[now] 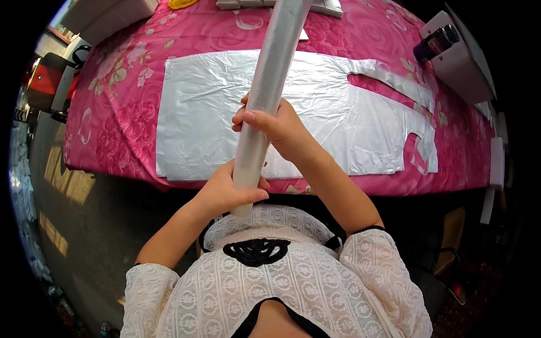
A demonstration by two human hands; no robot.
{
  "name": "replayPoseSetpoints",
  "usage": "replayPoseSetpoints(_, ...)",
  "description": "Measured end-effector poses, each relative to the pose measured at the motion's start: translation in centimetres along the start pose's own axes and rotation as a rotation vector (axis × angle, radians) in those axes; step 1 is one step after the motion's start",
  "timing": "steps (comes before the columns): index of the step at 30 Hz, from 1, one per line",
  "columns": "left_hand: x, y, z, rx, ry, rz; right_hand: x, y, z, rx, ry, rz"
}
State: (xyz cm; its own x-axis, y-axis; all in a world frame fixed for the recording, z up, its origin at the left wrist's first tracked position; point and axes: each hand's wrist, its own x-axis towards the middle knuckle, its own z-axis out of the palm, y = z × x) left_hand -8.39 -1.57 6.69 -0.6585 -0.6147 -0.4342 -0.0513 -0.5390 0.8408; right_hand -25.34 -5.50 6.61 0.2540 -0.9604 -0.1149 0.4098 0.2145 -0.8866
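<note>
Rising from the near middle of the scene toward the far edge, a long roll of translucent plastic film (269, 90) is held upright and slightly tilted to the right, its lower end just above the person's chest. The roll is gripped in two places. The left hand (228, 188) is closed around its lower part, with the thumb laid across the near side. The right hand (279, 127) is closed around it higher up, with the fingers wrapped over from the right and the thumb seen on the left side of the roll.

Behind the roll, a flat sheet of silvery plastic (214, 112) is spread on the counter (121, 121), which is covered with a pink cloth printed with roses. The sheet reaches from the left part of the counter to the right, where its edge is cut into a curved, notched outline (420, 138). The near edge of the sheet lies close to the near edge of the counter.

At the far edge of the counter, pale flat objects (332, 7) are seen beside the top of the roll, and a yellow item (181, 3) lies further left. To the far right, a white block with a dark cylindrical part (437, 42) is seen. On the far left, a red and black object (48, 81) stands off the counter. A white lace top with black trim (293, 281) is worn by the person.
</note>
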Motion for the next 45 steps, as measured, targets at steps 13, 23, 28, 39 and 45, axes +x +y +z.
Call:
replayPoseSetpoints(13, 0.4, -1.8, -1.6, -0.398, -0.339, -0.083, -1.3, 1.6, 1.8, 0.215, 0.292, 0.032)
replayPoseSetpoints(23, -1.2, -5.8, -4.9, -0.107, -0.012, -0.329, 0.5, 6.8, -1.4, 0.224, 0.43, 0.083)
replayPoseSetpoints(28, -4.7, -7.8, -7.0, -0.178, -0.19, -0.436, 2.8, 1.0, -10.9, 0.116, 0.703, -0.122)
replayPoseSetpoints(39, -5.3, -8.7, -8.0, -0.123, -0.159, -0.455, 0.9, 0.8, -12.3, -0.436, 0.391, 0.157)
replayPoseSetpoints(45, -5.4, -8.9, -8.0, -0.111, -0.139, -0.455, 1.3, 0.6, -11.7, -0.494, 0.17, 0.326)
